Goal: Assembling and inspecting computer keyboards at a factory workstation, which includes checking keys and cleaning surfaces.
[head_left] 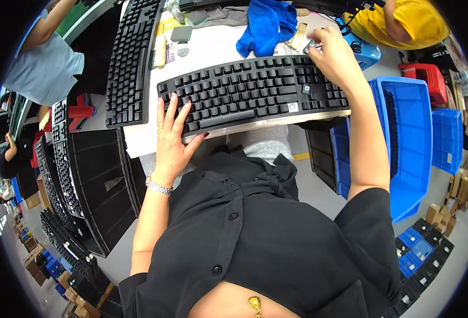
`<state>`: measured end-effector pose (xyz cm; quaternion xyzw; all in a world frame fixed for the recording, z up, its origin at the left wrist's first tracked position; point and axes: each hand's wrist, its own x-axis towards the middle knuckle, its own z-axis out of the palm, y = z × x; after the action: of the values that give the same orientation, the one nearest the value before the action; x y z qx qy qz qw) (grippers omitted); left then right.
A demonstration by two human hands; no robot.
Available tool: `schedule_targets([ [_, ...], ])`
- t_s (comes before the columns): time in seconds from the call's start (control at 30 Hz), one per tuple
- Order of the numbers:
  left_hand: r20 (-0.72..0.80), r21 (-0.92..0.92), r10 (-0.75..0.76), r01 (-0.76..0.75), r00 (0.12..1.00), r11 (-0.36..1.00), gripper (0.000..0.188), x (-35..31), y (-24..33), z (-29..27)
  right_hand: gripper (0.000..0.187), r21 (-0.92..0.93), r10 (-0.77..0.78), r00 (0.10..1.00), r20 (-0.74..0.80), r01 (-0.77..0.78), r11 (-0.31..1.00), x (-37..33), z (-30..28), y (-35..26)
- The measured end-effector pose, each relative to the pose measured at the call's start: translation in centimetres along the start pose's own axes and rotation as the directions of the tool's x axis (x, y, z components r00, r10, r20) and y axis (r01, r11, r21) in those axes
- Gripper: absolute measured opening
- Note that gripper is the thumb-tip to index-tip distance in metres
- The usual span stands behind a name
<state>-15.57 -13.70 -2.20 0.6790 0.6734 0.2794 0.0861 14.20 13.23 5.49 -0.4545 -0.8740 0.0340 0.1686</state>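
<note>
Keyboard, black, lies across the white surface right in front of me, near edge just over the rim. My left hand rests on its lower-left corner, fingers spread flat, gripping nothing. My right hand is at the top-right corner, fingers curled around something small; can't make out what. Blue cloth sits behind the keyboard, a second keyboard to the left, a blue bin to the right, partly hidden by my forearm. Other people cut off at the frame edges.
</note>
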Motion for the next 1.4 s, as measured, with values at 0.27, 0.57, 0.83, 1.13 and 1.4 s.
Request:
schedule_targets([
  [0.27, 0.019, 0.008, -0.058, 0.058, 0.998, 0.998, 0.069, 1.3, 2.3, -2.1, 0.022, 0.291, 0.005, 0.957, 0.289, -0.093, 0.952, -7.5, -2.1, -1.5],
  [0.57, -0.050, -0.230, 0.161, -0.168, 0.986, 0.959, 0.043, 5.1, 7.4, -1.8, 0.019, 0.561, 0.087, 0.982, 0.167, -0.167, 0.811, -9.4, -0.2, -2.3],
  [0.83, -0.004, -0.718, 0.051, -0.038, 0.999, 0.695, 0.046, 8.5, 11.8, 1.1, 0.020, 0.664, -0.005, 0.827, 0.562, -0.454, -0.594, -11.3, 0.6, -5.1],
  [1.13, -0.004, -0.636, 0.123, -0.097, 0.992, 0.766, 0.035, 8.8, 10.9, 2.9, 0.023, 0.690, 0.014, 0.835, 0.550, -0.445, -0.571, -12.2, 1.6, -6.7],
  [1.4, 0.039, -0.724, 0.042, -0.001, 0.998, 0.689, 0.029, 8.3, 11.0, 3.5, 0.028, 0.779, 0.085, 0.842, 0.532, -0.448, -0.440, -12.6, 1.9, -6.8],
])
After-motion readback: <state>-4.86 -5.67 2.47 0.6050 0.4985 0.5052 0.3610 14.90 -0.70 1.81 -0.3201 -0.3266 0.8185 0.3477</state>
